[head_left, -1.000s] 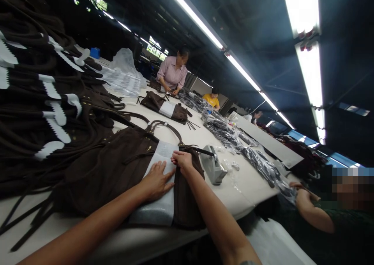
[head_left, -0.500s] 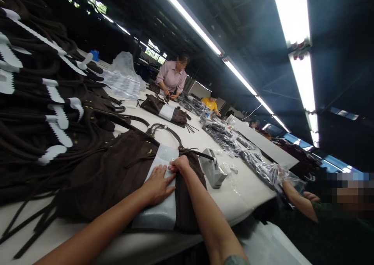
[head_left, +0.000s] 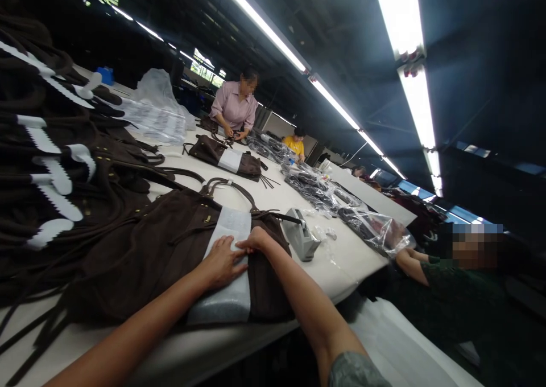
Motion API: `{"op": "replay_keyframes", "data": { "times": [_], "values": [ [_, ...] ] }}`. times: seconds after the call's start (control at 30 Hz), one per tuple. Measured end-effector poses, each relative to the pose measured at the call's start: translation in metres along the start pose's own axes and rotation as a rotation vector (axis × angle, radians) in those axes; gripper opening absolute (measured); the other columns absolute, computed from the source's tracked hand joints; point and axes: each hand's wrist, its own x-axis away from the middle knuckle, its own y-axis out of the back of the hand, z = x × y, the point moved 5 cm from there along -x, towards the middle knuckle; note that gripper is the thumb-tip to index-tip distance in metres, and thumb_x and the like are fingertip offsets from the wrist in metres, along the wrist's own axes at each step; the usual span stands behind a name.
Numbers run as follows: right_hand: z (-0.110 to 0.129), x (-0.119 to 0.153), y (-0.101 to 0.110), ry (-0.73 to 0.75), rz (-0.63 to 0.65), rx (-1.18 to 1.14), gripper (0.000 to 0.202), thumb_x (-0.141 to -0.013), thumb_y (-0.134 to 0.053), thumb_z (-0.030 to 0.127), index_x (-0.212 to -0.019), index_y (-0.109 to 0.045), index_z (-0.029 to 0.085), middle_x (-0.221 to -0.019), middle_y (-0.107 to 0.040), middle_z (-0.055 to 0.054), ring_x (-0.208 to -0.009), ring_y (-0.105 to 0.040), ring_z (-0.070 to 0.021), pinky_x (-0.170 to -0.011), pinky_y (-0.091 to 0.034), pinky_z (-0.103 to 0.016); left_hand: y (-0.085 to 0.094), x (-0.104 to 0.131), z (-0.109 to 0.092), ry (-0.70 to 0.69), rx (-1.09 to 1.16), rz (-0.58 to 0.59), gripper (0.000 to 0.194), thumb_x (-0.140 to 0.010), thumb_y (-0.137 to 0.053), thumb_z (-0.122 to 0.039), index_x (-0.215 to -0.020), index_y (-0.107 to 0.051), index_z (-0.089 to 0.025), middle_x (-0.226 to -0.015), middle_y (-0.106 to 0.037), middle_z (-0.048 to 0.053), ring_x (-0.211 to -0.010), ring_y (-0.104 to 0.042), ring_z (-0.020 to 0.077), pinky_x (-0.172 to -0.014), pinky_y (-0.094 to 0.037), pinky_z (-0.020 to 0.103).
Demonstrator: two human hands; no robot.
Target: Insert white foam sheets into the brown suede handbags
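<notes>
Grey dispenser [head_left: 303, 242] flanks brown bag [head_left: 160, 245]; piled bags [head_left: 104, 139] crowd opposite.

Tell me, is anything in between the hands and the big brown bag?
Yes, a white strip across the brown bag: the left hand lies on it, and the right hand has fingertips over it too. Nothing else visible is in the way.

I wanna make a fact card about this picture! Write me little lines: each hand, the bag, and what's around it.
Left hand: palm down on the white band
Right hand: fingertips bent at the band; can't tell if they pinch anything
Bag: dark brown, lying on the table, band across it
Beside bag: grey tape dispenser
Farther back: another brown bag with a white band
Across table: person in pink shirt
</notes>
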Motion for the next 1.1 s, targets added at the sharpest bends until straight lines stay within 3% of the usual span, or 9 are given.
{"op": "replay_keyframes", "data": {
  "times": [0.13,0.23,0.3,0.43,0.6,0.73,0.83,1.0,1.1],
  "values": [
    [-0.004,0.033,0.024,-0.008,0.145,0.139,0.022,-0.059,-0.086,0.023,-0.055,-0.065,0.015,-0.038,-0.053,0.002,-0.039,-0.049,-0.0119,-0.042,-0.034,-0.021,-0.003,-0.001,0.002,-0.006,0.008,0.001,0.045,-0.088,-0.051,-0.049,-0.126,-0.064,-0.031,-0.154,-0.037,0.014,-0.142,-0.031,0.0418,-0.116,-0.023,0.057],
    [0.007,0.058,0.05,0.245,-0.002,0.244,0.012,-0.077,-0.074,0.028,-0.078,-0.071,0.017,-0.056,-0.064,0.001,-0.05,-0.058,-0.0128,-0.053,-0.044,-0.022,-0.009,-0.005,0.007,0.006,0.027,-0.02,0.044,-0.087,-0.053,-0.049,-0.126,-0.064,-0.034,-0.16,-0.027,0.011,-0.144,-0.026,0.0433,-0.116,-0.022,0.058],
    [0.018,0.071,0.055,0.474,-0.131,0.371,0.013,-0.086,-0.062,0.023,-0.094,-0.072,0.021,-0.085,-0.073,-0.002,-0.077,-0.067,-0.0154,-0.073,-0.05,-0.025,-0.012,-0.007,0.011,0.008,0.037,-0.035,0.043,-0.085,-0.055,-0.049,-0.125,-0.065,-0.035,-0.161,-0.024,0.009,-0.144,-0.024,0.0436,-0.116,-0.022,0.058],
    [0.016,0.071,0.025,0.665,0.03,0.634,0.037,-0.087,-0.051,0.013,-0.116,-0.064,0.031,-0.125,-0.066,0.002,-0.11,-0.063,-0.0173,-0.092,-0.046,-0.029,-0.014,-0.007,0.013,0.006,0.039,-0.057,0.043,-0.084,-0.059,-0.049,-0.123,-0.066,-0.034,-0.161,-0.023,0.009,-0.145,-0.023,0.0417,-0.117,-0.024,0.057],
    [0.002,0.046,0.001,0.604,0.12,0.856,0.04,-0.081,-0.056,0.019,-0.121,-0.055,0.027,-0.111,-0.071,-0.005,-0.091,-0.069,-0.026,-0.078,-0.049,-0.035,-0.013,-0.005,0.012,0.05,0.014,-0.005,0.046,-0.085,-0.057,-0.049,-0.128,-0.063,-0.032,-0.16,-0.024,0.012,-0.146,-0.02,0.0415,-0.118,-0.022,0.055],
    [0.012,0.027,0.013,0.606,0.054,0.855,0.037,-0.078,-0.059,0.017,-0.114,-0.057,0.026,-0.11,-0.071,-0.006,-0.088,-0.069,-0.0245,-0.075,-0.047,-0.032,-0.011,-0.005,0.01,0.072,-0.039,0.053,0.051,-0.088,-0.051,-0.053,-0.134,-0.056,-0.033,-0.159,-0.028,0.014,-0.146,-0.018,0.0423,-0.118,-0.021,0.055],
    [0.013,0.012,0.059,0.491,-0.136,0.811,0.033,-0.081,-0.051,0.01,-0.112,-0.057,0.022,-0.103,-0.071,-0.01,-0.091,-0.068,-0.0253,-0.077,-0.046,-0.033,-0.012,-0.006,0.011,0.067,-0.084,0.064,0.052,-0.089,-0.047,-0.054,-0.136,-0.055,-0.032,-0.157,-0.032,0.015,-0.146,-0.019,0.0419,-0.118,-0.023,0.055],
    [-0.032,0.014,0.199,0.185,-0.64,0.341,0.033,-0.09,-0.045,0.015,-0.121,-0.054,0.023,-0.112,-0.068,-0.005,-0.105,-0.061,-0.0194,-0.09,-0.041,-0.03,-0.023,-0.013,0.025,0.05,-0.163,-0.017,0.068,-0.084,-0.051,-0.054,-0.144,-0.046,-0.021,-0.151,-0.04,0.018,-0.142,-0.031,0.0396,-0.116,-0.03,0.052],
    [-0.083,0.021,0.25,-0.033,-0.621,0.141,0.021,-0.088,-0.058,0.023,-0.108,-0.064,0.019,-0.112,-0.067,-0.006,-0.103,-0.059,-0.0195,-0.086,-0.043,-0.027,-0.031,-0.018,0.033,0.051,-0.226,-0.019,0.078,-0.082,-0.046,-0.055,-0.145,-0.042,-0.01,-0.152,-0.038,0.02,-0.143,-0.031,0.0364,-0.117,-0.03,0.048]
  ]
}}
